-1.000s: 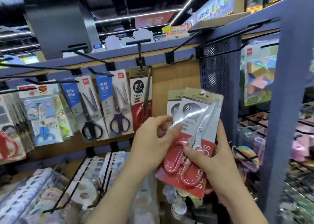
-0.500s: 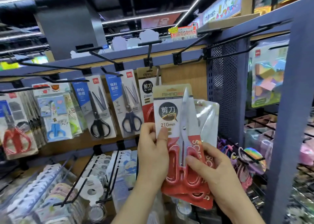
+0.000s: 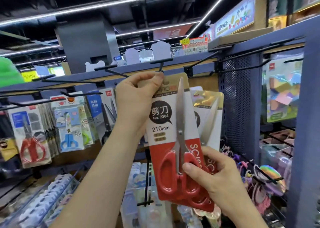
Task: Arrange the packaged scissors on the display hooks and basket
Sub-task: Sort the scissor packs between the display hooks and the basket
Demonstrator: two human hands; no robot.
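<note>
Left hand: the left hand (image 3: 136, 98) is pinching the tan top edge of the front card-backed pack of red-handled steel scissors (image 3: 174, 137), fingers closed tight on the card right beneath the black metal display hook (image 3: 161, 65) on the blue rail at the top edge of the wooden display panel (image 3: 204, 83).
Right hand: the right hand (image 3: 214, 174) is gripping the red lower end of that pack, thumb across the handles, and is also closing on a second, matching pack of scissors (image 3: 210, 117) fanned out behind and to the right.
Task's thing: both packs are hanging in the air between the hands, the front one upright with its top just under the hook; neither appears to be threaded on yet.
Hang hole: the fingers are covering it, so I cannot tell whether the hook tip is lining up with it.
Risk, missed hole: the hook tip is likely sliding past the card instead of into the slot, since the person is aiming partly blind.
Risk, torn card: pulling down while the tip is catching only the rim could be ripping the slot.
Risk, second pack: one hand is managing two slick packs, so the rear one could be slipping out and falling toward the packaged goods on the lower hooks (image 3: 147, 181).
Risk, neighbours: the black-handled scissors pack (image 3: 103, 113) hanging just left could be getting nudged off its peg.
</note>
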